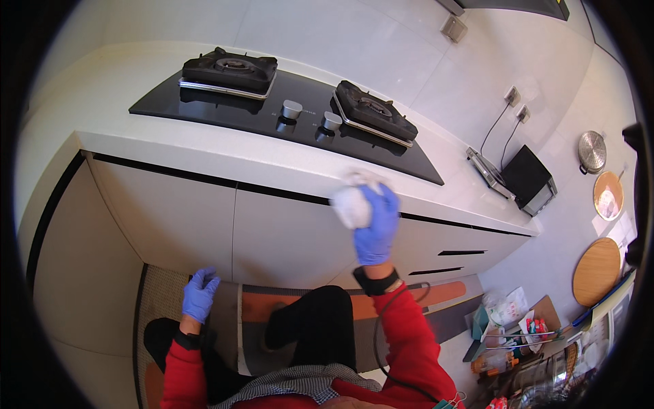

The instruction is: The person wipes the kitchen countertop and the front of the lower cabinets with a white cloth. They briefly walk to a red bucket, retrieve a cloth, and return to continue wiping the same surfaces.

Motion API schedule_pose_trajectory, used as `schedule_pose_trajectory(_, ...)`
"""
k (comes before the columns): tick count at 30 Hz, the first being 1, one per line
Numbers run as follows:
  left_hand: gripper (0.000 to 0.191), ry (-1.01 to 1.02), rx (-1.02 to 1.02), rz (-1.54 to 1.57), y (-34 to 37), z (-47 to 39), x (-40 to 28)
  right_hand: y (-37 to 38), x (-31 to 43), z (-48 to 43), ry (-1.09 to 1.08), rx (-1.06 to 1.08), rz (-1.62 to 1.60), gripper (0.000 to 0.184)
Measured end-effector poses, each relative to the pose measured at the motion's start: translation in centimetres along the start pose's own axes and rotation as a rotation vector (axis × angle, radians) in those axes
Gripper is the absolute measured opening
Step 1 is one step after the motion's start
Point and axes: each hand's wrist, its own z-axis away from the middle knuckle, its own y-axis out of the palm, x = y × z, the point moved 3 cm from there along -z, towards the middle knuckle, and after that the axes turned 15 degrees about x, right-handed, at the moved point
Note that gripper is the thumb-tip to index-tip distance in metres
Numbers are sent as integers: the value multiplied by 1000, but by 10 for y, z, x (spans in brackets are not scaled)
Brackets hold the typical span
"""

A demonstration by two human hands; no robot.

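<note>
My right hand [377, 220], in a blue glove, grips a white cloth [352, 205] at the front edge of the pale countertop [204, 140]; hand and cloth are slightly blurred. Part of the cloth lies against the counter's edge, just in front of the black glass gas hob [265, 115]. The hob carries two black burner grates and two silver knobs [332, 121]. My left hand [200, 295], also gloved in blue, hangs low in front of the cabinet doors, above my knee, with nothing visible in it. Its fingers are slightly bent.
Beige cabinet doors [286, 230] run below the counter. A black and silver appliance [531, 179] stands at the counter's right end, with cords to wall sockets. A round wooden board [597, 272], boxes and bottles are at the right. Striped mats [444, 296] cover the floor.
</note>
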Motion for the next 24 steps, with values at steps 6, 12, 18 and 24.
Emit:
schedule_pose_trajectory(6,32,0,-18,-50,-4,-9,23,63,115,-56,-234,109,-33,57)
schedule_pose_trajectory(12,34,-45,-65,-86,-14,-4,30,37,71,-40,-239,106,-78,48)
schedule_pose_trajectory(18,38,-64,-93,-197,-10,6,17,-37,-50,30,42,73,-1,45)
schedule_pose_trajectory(24,37,-26,-46,-204,8,4,-3,-19,-36,13,74,-26,-58,43)
